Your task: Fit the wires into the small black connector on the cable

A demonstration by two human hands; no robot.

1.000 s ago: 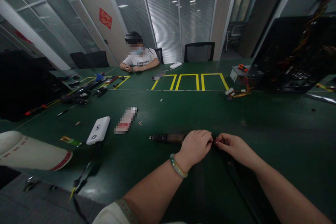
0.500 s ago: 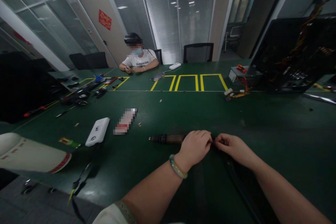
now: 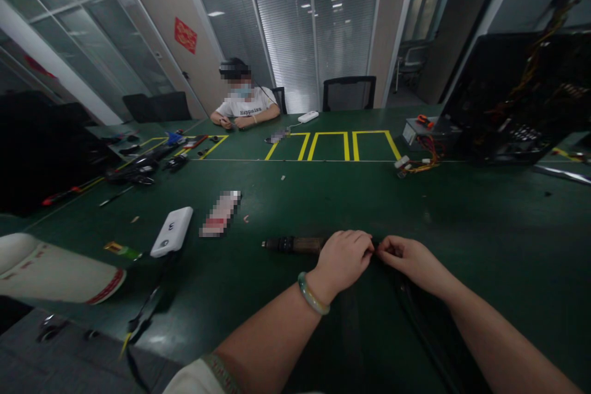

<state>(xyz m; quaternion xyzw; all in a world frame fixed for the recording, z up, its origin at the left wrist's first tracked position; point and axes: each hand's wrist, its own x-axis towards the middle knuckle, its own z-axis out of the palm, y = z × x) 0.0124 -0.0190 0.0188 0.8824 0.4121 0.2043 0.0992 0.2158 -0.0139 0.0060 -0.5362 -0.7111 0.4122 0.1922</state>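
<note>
A brown and black stick-shaped corded tool [image 3: 300, 245] lies across the green table with its small metal tip pointing left. My left hand [image 3: 347, 257], a jade-like bangle at its wrist, is wrapped over the tool's rear part and hides it. Close by on the right, my right hand [image 3: 409, 258] is closed in a pinch at the tool's tail end, where a dark strand shows between the hands. A thick black cable [image 3: 418, 320] runs from under the right hand down toward the table's near edge. What exactly the right fingertips grip is mostly hidden.
Left of the tool lie a blurred-out phone [image 3: 220, 214], a white power bank [image 3: 172, 232] with a cable, and a cream bottle [image 3: 60, 268]. Across the table [image 3: 295, 191] sits a person [image 3: 244, 104]. A power supply box [image 3: 427, 133] and an open computer case [image 3: 512, 98] stand at right.
</note>
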